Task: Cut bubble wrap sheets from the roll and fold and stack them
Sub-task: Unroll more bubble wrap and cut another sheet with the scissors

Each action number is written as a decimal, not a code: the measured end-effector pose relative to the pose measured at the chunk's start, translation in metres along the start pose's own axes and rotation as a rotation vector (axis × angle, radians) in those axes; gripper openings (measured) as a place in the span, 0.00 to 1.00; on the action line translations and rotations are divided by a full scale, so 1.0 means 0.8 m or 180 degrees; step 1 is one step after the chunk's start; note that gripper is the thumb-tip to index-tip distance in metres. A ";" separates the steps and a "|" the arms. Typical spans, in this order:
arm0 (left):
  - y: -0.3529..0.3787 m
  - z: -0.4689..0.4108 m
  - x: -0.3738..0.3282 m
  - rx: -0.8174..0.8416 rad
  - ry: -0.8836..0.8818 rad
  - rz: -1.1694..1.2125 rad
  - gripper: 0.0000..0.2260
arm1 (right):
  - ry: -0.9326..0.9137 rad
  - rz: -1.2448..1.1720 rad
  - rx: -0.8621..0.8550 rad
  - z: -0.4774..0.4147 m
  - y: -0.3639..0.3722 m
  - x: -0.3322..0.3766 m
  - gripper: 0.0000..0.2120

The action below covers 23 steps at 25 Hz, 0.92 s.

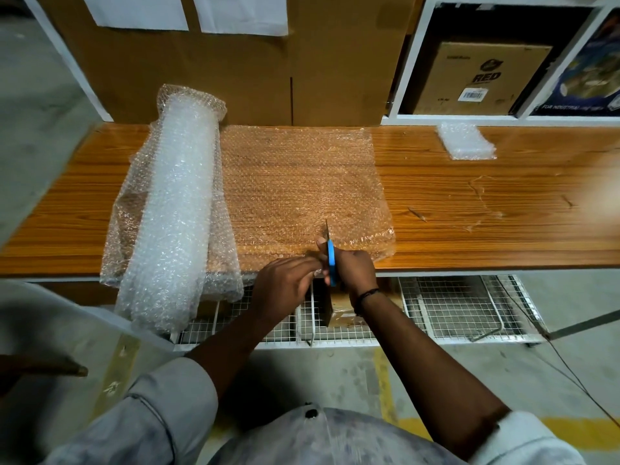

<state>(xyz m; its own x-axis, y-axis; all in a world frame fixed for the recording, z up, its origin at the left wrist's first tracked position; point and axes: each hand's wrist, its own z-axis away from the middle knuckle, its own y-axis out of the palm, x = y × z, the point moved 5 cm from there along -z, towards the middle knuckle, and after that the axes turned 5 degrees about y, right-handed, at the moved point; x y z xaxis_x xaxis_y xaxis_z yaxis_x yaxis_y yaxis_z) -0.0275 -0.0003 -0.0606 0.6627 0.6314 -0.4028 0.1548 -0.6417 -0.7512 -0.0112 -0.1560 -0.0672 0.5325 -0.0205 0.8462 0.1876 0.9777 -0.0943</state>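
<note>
One roll [174, 209], one sheet [295, 182], one scissors [331, 263]

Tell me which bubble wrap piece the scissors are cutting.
The flat sheet spread beside the roll: the scissors bite its near edge. The folded stack lies apart, far right.

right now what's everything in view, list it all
roll: 1, clear, left on the table, near end past the edge
sheet: 1, clear, flat on the table, right of the roll
scissors: 1, blue handle, at the sheet's near edge
stack: 1, clear folded wrap, far right on the table
table: 1, orange-brown wood, across the middle
cardboard: count unclear, brown, upright behind the table
papers: 2, white, on the cardboard
box: 1, brown, in the white shelf, upper right
rack: 1, white wire, under the table
left hand: 1, holds the sheet's near edge
right hand: 1, grips the scissors, black band on the wrist
</note>
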 end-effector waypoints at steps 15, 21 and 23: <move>0.001 -0.006 0.000 0.0051 0.0113 0.0153 0.09 | 0.0029 0.0422 -0.0257 -0.046 -0.008 0.023 0.19; 0.005 -0.005 0.002 0.0069 0.0089 0.0182 0.09 | 0.0215 0.0072 -0.0167 -0.056 0.002 0.030 0.19; 0.006 -0.004 0.004 0.0048 0.0023 0.0204 0.09 | 0.0199 0.0120 -0.0117 -0.059 0.002 0.035 0.19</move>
<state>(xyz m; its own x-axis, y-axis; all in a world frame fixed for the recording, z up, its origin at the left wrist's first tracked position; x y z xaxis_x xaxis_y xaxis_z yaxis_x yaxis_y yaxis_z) -0.0222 -0.0029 -0.0638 0.6761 0.5860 -0.4466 0.1008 -0.6740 -0.7318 0.0431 -0.1650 -0.0683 0.5901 0.0022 0.8073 0.1958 0.9698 -0.1457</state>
